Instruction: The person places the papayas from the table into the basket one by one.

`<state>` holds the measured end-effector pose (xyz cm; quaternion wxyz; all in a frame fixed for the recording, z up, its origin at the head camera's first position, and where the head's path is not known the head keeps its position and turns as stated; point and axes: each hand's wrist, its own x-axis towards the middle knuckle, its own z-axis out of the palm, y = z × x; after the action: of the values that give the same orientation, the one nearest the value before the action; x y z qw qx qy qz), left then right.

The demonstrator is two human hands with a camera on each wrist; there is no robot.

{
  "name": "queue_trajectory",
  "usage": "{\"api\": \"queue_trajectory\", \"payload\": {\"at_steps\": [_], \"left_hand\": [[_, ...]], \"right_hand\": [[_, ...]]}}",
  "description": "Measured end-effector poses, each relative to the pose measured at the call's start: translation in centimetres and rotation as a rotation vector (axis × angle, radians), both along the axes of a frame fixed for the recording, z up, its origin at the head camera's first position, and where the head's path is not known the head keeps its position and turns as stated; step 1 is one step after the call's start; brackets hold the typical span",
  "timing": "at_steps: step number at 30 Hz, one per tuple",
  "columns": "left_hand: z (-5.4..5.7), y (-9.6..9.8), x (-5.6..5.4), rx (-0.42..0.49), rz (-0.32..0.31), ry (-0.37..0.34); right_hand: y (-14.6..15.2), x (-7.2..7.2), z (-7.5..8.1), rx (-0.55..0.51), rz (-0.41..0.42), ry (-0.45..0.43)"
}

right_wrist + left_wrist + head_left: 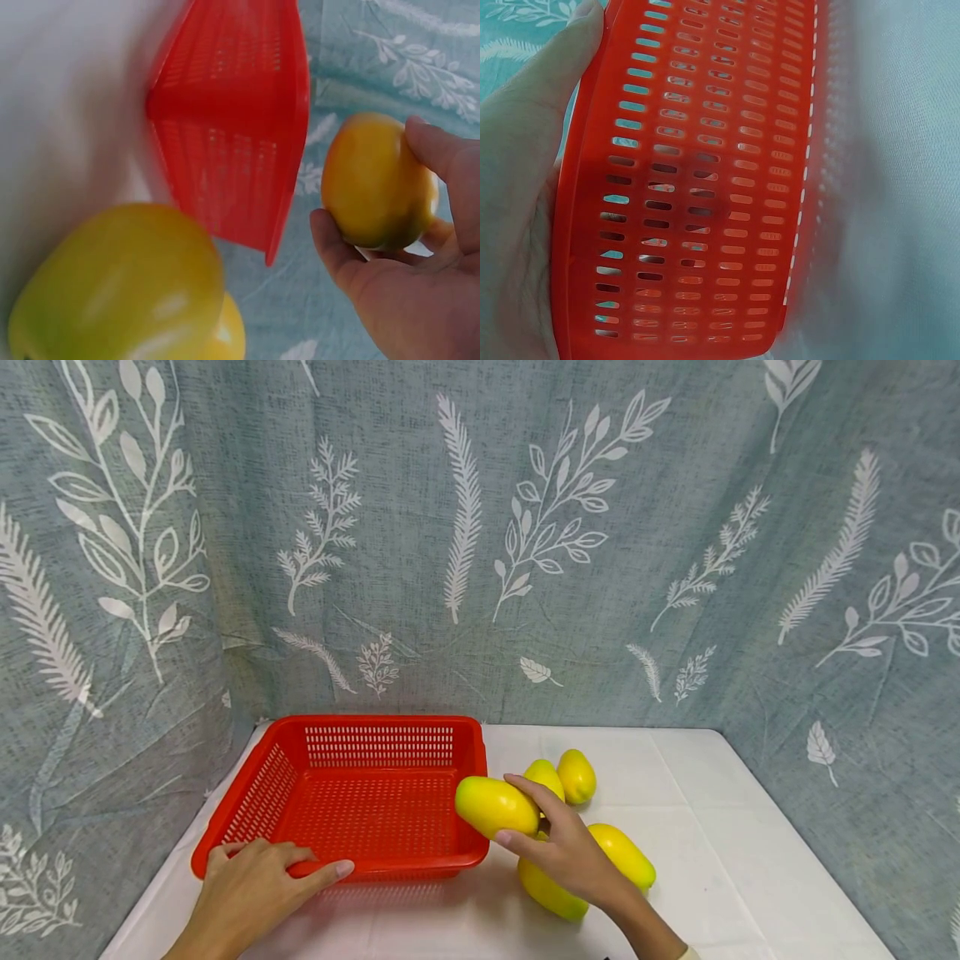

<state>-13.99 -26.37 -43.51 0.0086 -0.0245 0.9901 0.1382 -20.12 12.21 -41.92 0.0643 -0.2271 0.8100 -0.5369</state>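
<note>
A red plastic basket [375, 867] with slotted walls stands on the left part of the table, nothing lying in it. My left hand [258, 889] grips its near rim at the left; the left wrist view shows the basket's slotted wall [697, 187] beside the palm. My right hand [566, 839] holds a yellow mango [495, 807] with a greenish tip, raised by the basket's right edge. In the right wrist view, fingers and thumb curl round that mango [379, 180], off the table.
Several more yellow mangoes lie right of the basket: one at the back [577, 776], one beside it [545, 774], one at the right [622, 853] and one below my right hand [553, 893]. A white cloth [720, 827] covers the table. Leaf-patterned curtains [405, 560] enclose the back and sides.
</note>
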Motion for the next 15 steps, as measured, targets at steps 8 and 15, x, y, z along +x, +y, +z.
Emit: {"api": "queue_trajectory", "payload": {"at_steps": [8, 15], "left_hand": [[0.1, 0.1, -0.1, -0.005, 0.006, -0.017], [0.1, 0.2, -0.1, -0.015, 0.009, -0.022]], "right_hand": [[-1.9, 0.3, 0.2, -0.031, 0.054, -0.054], [-3.4, 0.8, 0.3, -0.026, 0.064, -0.037]]}}
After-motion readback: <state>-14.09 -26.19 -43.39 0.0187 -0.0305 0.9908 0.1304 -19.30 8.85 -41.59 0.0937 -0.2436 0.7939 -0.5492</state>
